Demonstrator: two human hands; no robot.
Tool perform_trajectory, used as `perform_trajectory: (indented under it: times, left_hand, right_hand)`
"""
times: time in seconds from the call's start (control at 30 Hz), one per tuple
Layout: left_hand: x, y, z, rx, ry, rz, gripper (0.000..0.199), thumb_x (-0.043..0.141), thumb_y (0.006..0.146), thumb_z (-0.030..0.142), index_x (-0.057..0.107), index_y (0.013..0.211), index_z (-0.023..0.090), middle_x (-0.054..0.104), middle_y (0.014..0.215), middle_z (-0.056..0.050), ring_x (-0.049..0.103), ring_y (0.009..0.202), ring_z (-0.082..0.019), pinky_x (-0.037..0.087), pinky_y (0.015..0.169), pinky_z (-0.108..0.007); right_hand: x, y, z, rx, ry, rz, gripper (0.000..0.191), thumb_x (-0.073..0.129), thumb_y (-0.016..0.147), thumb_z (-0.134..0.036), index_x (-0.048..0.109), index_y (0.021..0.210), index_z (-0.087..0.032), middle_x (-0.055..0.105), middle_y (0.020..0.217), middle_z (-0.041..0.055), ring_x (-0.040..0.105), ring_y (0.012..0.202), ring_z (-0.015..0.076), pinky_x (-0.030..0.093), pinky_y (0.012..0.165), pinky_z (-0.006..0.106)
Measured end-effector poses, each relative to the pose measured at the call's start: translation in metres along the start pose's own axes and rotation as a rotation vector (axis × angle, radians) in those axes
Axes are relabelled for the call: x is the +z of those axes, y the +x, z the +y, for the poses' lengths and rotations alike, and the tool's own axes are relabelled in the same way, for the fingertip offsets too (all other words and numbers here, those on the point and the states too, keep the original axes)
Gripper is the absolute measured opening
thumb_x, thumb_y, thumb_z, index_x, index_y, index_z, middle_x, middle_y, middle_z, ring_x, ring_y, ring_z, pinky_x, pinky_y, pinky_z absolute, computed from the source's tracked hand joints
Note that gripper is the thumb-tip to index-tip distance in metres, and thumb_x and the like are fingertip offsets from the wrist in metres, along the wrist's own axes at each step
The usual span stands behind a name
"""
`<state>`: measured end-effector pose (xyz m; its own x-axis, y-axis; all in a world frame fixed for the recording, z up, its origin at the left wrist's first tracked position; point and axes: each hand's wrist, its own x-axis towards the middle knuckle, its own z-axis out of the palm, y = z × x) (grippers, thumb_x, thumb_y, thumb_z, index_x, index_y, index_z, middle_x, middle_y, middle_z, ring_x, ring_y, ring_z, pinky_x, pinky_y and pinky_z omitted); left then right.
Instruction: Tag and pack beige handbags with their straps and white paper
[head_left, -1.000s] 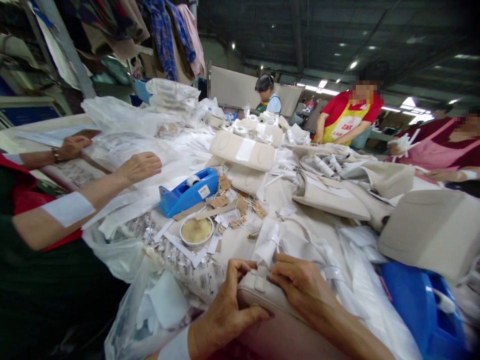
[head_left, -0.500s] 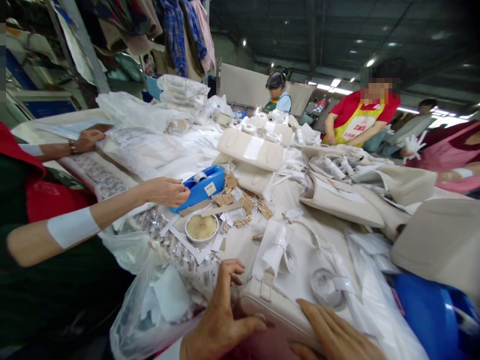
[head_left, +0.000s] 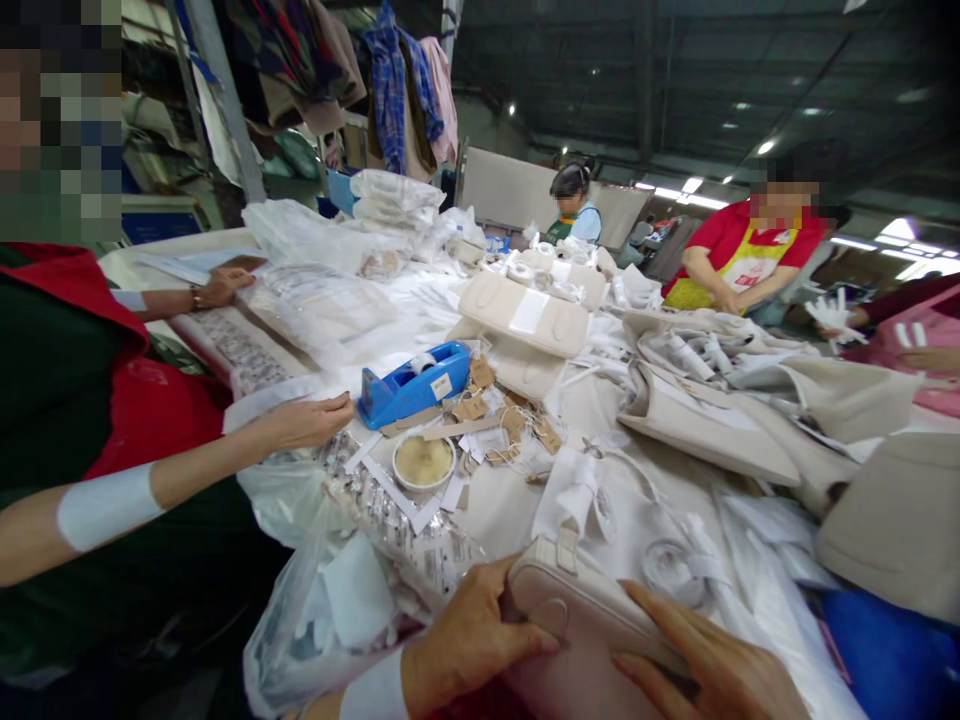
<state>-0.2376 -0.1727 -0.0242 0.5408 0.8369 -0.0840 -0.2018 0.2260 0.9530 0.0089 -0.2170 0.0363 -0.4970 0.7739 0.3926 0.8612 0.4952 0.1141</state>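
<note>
A beige handbag [head_left: 577,620] stands tilted up at the near edge of the table, one flat side facing me. My left hand [head_left: 480,635] grips its left end, thumb on the near side and fingers behind. On its right, my right hand [head_left: 712,660] holds the top edge between thumb and fingers. Just beyond the bag lie a wrapped white strap [head_left: 581,495] and a coiled strap [head_left: 671,568] in clear wrap. The lower part of the bag runs out of the picture.
Left of me a co-worker's hand [head_left: 315,420] is beside a blue tape dispenser [head_left: 412,385]. A round tub [head_left: 424,462] stands near brown tags [head_left: 514,420]. Beige bags [head_left: 525,315] are piled further back. A clear plastic bag [head_left: 352,600] hangs at the table's edge.
My left hand has closed on the bag's end, and the bag has tipped up to show its side. The co-worker's hand has moved left, off the tape dispenser. My view has shifted left.
</note>
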Motion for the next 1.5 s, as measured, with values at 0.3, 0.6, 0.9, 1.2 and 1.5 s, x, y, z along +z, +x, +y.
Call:
perform_trajectory:
  times: [0.3, 0.6, 0.9, 1.2, 1.5]
  left_hand:
    - [0.000, 0.029, 0.003, 0.094, 0.128, 0.098, 0.055, 0.083, 0.056, 0.026, 0.062, 0.106, 0.015, 0.064, 0.096, -0.003, 0.057, 0.090, -0.020, 0.046, 0.081, -0.028]
    - [-0.008, 0.047, 0.023, 0.021, 0.195, -0.047, 0.076, 0.083, 0.059, 0.037, 0.047, 0.124, 0.022, 0.067, 0.107, -0.005, 0.063, 0.094, -0.023, 0.052, 0.080, -0.029]
    - [0.014, 0.041, 0.029, -0.132, 0.061, 0.259, 0.101, 0.089, 0.044, 0.037, 0.045, 0.134, 0.021, 0.074, 0.101, -0.005, 0.069, 0.092, -0.029, 0.058, 0.082, -0.036]
    - [0.011, 0.056, 0.026, -0.024, 0.142, 0.301, 0.094, 0.088, 0.046, 0.040, 0.052, 0.130, 0.019, 0.072, 0.109, -0.007, 0.065, 0.103, -0.031, 0.055, 0.088, -0.035]
    - [0.011, 0.061, 0.030, -0.101, 0.028, 0.329, 0.094, 0.086, 0.050, 0.054, 0.055, 0.130, 0.017, 0.068, 0.122, -0.012, 0.060, 0.118, -0.032, 0.049, 0.100, -0.038]
  right_hand:
    - [0.003, 0.011, 0.008, 0.275, 0.150, -0.220, 0.047, 0.063, 0.083, -0.037, 0.060, 0.129, -0.027, 0.073, 0.112, 0.0047, 0.073, 0.088, 0.0248, 0.063, 0.070, 0.034]
    - [-0.029, 0.031, -0.005, 0.327, 0.346, -0.277, 0.050, 0.072, 0.081, -0.029, 0.057, 0.128, -0.028, 0.072, 0.105, 0.0038, 0.068, 0.092, 0.0254, 0.056, 0.082, 0.039]
    - [0.001, -0.068, -0.006, 1.097, 0.402, 0.464, 0.074, 0.067, 0.078, -0.034, 0.034, 0.144, -0.027, 0.043, 0.142, 0.0111, 0.054, 0.113, 0.0277, 0.051, 0.090, 0.044]
    - [0.006, -0.068, 0.010, 1.064, 0.851, 0.392, 0.056, 0.063, 0.075, -0.037, 0.050, 0.127, -0.022, 0.057, 0.127, 0.0055, 0.052, 0.121, 0.0252, 0.043, 0.101, 0.035]
    - [0.006, -0.071, 0.013, 1.216, 0.898, 0.336, 0.047, 0.068, 0.071, -0.042, 0.054, 0.113, -0.025, 0.065, 0.118, 0.0021, 0.058, 0.114, 0.0258, 0.046, 0.090, 0.030]
